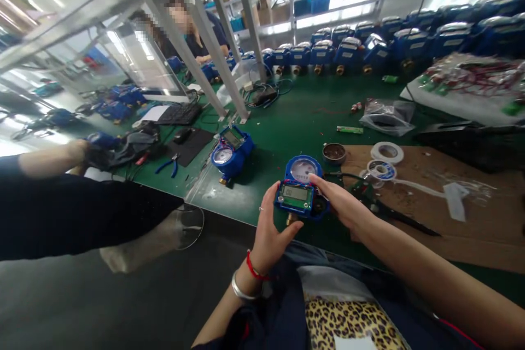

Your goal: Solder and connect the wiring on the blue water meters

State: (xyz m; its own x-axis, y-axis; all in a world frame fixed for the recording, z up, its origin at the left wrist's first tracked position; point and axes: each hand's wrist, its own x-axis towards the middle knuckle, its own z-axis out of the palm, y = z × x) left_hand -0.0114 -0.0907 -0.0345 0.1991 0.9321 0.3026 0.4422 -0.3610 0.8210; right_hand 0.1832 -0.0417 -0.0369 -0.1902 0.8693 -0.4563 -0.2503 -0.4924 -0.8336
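1. Far left on my feed, a co-worker's sleeve (82,219) reaches in beside the bench; I count that arm apart from my own pair.
2. Next come blue-handled pliers (174,167) by a dark mat (191,146), then a second meter (241,154) resting on the green tabletop (303,104), apart from my hands.
3. My left hand (266,235) grasps the near left side of the blue meter (318,167), thumb beside its brass fitting (291,218).
4. That meter is between both hands, at the bench's near edge, display (295,193) and dial (302,169) facing up. I judge the step in hand to be steadying and handling it; I can't tell whether I'm inspecting or adjusting.
5. My right hand (344,205) grips the other side, a digit over the dial's edge; its lower fingers are hidden.
6. Any move from this hold calls, I'd say, for even support and light fingers around the exposed wiring.
7. Farther right, a small round tin (334,153) sits near tape rolls (386,152) on cardboard (500,202).
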